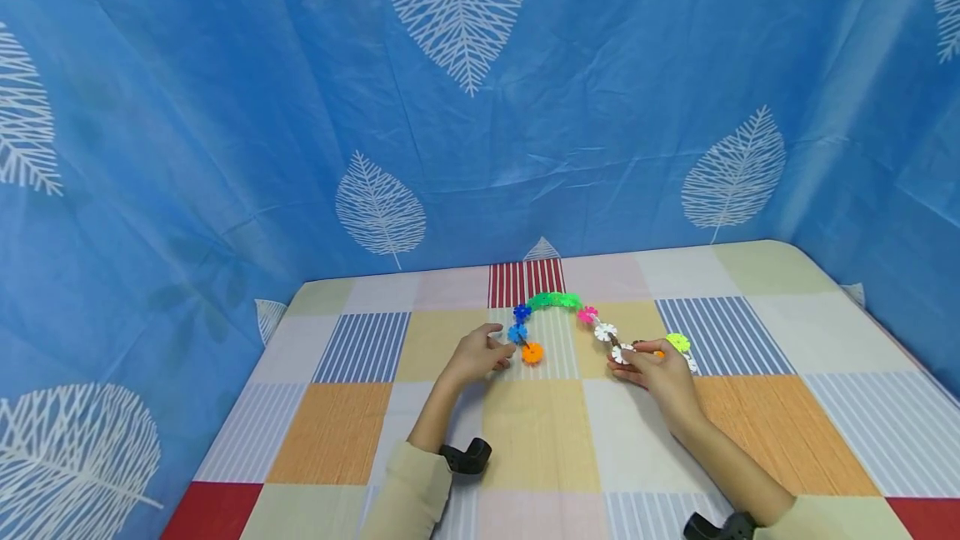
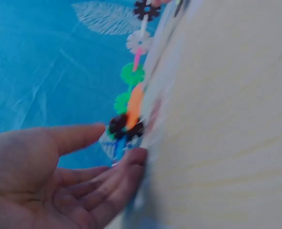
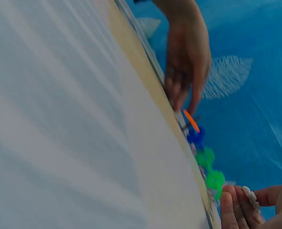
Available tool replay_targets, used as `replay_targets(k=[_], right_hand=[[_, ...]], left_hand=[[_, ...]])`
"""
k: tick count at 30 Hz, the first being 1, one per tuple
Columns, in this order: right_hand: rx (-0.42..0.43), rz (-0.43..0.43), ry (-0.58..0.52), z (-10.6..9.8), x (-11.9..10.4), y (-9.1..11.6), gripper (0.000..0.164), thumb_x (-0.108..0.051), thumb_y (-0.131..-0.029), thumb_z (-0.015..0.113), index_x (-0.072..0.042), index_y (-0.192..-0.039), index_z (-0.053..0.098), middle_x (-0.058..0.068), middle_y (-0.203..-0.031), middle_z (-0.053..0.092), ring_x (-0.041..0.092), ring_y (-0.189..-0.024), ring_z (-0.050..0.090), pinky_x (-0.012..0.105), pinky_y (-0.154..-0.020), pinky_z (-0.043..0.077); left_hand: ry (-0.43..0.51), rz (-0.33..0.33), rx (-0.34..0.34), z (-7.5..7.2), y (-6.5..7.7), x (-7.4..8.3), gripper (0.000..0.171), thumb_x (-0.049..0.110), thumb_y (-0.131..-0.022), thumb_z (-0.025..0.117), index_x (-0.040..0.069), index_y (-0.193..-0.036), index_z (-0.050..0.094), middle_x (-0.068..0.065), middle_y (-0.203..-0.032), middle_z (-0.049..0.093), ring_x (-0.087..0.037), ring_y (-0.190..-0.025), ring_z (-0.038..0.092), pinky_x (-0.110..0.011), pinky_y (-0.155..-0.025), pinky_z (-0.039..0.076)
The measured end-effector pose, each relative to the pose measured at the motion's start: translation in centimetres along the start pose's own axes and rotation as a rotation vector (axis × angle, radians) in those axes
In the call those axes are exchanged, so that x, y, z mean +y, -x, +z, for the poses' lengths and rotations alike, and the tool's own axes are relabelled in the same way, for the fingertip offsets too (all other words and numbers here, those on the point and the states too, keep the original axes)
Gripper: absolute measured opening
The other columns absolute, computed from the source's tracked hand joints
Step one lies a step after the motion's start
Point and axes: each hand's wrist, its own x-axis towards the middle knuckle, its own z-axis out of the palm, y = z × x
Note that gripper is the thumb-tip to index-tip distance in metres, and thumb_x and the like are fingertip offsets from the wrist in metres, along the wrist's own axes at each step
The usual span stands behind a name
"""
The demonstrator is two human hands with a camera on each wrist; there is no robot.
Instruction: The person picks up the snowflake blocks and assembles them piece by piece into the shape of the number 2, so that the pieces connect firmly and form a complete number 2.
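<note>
A chain of notched plastic snowflake discs lies in an arch on the table. In the head view it runs from an orange disc (image 1: 532, 353) through light blue (image 1: 517, 333) and dark blue discs (image 1: 522, 312) to green discs (image 1: 555, 300), a pink disc (image 1: 587, 316) and a white disc (image 1: 605, 332). My left hand (image 1: 474, 354) is beside the blue end, thumb and fingers spread apart; contact with it is unclear. My right hand (image 1: 660, 373) pinches another white disc (image 3: 251, 198) between thumb and fingers. Brown discs (image 2: 147, 9) also show in the left wrist view.
A yellow-green disc (image 1: 678, 342) shows just beyond the right hand, with orange and white pieces partly hidden there. The table carries a patchwork cloth (image 1: 532, 432). Blue leaf-patterned curtains (image 1: 570, 107) stand behind it and at both sides.
</note>
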Motion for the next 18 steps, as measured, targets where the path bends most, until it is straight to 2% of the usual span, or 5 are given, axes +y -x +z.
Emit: replay_targets(k=[4, 9, 12, 18], right_hand=[[-0.066, 0.078, 0.034, 1.7, -0.1, 1.5, 0.041, 0.001, -0.089, 0.055, 0.014, -0.119, 0.031, 0.019, -0.088, 0.066, 0.022, -0.077, 0.068, 0.032, -0.073, 0.054], [-0.291, 0.14, 0.076, 4.0, 0.1, 3.6, 0.038, 0.0, -0.087, 0.054, 0.014, -0.115, 0.033, 0.024, -0.092, 0.065, 0.027, -0.078, 0.067, 0.034, -0.071, 0.055], [-0.422, 0.134, 0.101, 4.8, 0.4, 4.6, 0.04, -0.001, -0.087, 0.054, 0.017, -0.116, 0.033, 0.024, -0.092, 0.065, 0.028, -0.078, 0.066, 0.035, -0.07, 0.055], [-0.566, 0.084, 0.179, 5.3, 0.7, 5.3, 0.038, -0.002, -0.089, 0.055, 0.02, -0.118, 0.042, 0.023, -0.099, 0.063, 0.022, -0.075, 0.063, 0.032, -0.065, 0.054]], left_hand=[[0.03, 0.043, 0.087, 0.9, -0.4, 0.0, 0.047, 0.006, -0.086, 0.064, -0.003, -0.13, 0.047, -0.008, -0.087, 0.065, -0.019, -0.075, 0.063, -0.029, -0.066, 0.053], [0.09, 0.07, 0.198, 1.8, -0.9, -0.7, 0.044, -0.002, -0.08, 0.067, 0.0, -0.122, 0.054, -0.009, -0.089, 0.065, -0.02, -0.078, 0.063, -0.027, -0.064, 0.053], [0.109, 0.095, 0.244, 2.2, -1.0, -1.0, 0.038, -0.004, -0.078, 0.068, -0.001, -0.115, 0.058, -0.009, -0.087, 0.066, -0.02, -0.077, 0.064, -0.027, -0.064, 0.053], [0.127, 0.119, 0.268, 2.5, -0.9, -1.2, 0.027, -0.004, -0.078, 0.068, -0.001, -0.105, 0.063, -0.01, -0.086, 0.067, -0.021, -0.076, 0.065, -0.028, -0.067, 0.054]])
